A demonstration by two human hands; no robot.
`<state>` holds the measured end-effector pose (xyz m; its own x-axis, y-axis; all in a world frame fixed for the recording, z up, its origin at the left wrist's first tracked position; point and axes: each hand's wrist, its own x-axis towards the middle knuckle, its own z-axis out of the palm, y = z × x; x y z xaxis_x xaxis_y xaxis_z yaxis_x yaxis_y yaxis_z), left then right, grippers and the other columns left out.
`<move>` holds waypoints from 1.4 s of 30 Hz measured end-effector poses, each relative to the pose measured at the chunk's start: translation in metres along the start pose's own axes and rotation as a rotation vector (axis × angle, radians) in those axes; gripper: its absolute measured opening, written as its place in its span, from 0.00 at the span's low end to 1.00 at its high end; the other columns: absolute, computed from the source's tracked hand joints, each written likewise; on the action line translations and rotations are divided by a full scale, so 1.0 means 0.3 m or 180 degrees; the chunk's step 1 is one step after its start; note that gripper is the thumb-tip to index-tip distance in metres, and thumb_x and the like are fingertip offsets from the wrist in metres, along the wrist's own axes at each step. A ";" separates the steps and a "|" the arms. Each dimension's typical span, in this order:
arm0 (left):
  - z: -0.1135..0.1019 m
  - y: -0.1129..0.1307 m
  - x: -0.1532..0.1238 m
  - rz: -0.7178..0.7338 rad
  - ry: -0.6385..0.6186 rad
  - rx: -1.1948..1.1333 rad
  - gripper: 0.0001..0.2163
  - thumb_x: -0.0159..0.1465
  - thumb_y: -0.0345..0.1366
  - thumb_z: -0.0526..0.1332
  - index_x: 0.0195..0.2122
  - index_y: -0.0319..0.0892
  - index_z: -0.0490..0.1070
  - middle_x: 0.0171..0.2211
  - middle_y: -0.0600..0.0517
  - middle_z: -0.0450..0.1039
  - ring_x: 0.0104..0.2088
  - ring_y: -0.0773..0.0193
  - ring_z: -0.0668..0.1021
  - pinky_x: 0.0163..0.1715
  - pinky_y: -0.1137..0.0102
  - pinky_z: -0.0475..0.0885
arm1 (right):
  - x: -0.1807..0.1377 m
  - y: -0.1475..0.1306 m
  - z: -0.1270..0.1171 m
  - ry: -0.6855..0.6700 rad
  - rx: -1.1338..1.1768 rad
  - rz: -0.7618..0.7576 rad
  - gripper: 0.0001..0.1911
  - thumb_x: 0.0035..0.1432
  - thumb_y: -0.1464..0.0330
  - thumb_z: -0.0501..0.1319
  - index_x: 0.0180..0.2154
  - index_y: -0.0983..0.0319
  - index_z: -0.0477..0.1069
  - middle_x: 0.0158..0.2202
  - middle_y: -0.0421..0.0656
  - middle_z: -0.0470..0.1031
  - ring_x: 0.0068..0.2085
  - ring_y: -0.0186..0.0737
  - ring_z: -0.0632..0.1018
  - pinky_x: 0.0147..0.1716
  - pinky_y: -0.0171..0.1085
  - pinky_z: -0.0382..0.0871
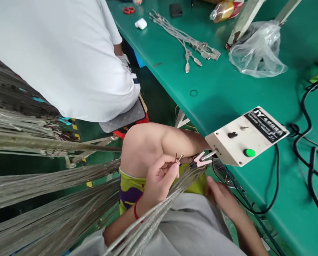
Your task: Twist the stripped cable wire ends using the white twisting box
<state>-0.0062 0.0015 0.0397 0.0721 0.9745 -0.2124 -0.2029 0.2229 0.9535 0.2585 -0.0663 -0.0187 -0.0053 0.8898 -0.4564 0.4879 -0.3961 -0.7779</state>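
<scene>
Now, left hand [161, 179]: pinching thin dark-and-green wires [180, 158] near cream rectangular box [238, 142].
Right hand [219, 193]: resting near box, grip unclear.
Risk: wires slipping, if pinch loosens.

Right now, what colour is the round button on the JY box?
The round button is bright green; the head view shows it best.

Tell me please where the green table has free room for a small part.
Bare green table lies between the pale cables and the control box, and between that box and the plastic bag. Crowded: the right side, with looping black cords.
</scene>
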 end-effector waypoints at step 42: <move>0.041 -0.083 -0.093 -0.0337 -0.0830 -0.0970 0.21 0.80 0.54 0.75 0.41 0.47 0.71 0.28 0.53 0.82 0.27 0.63 0.81 0.32 0.69 0.76 | -0.002 -0.356 0.199 0.0206 0.3554 -0.0293 0.22 0.60 0.51 0.88 0.33 0.54 0.82 0.16 0.28 0.63 0.19 0.32 0.58 0.22 0.34 0.56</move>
<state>0.0088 -0.0316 0.0244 0.3452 0.9153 -0.2074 -0.4580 0.3572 0.8140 0.1543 -0.0382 0.0388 0.0604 0.9234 -0.3792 -0.5683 -0.2805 -0.7735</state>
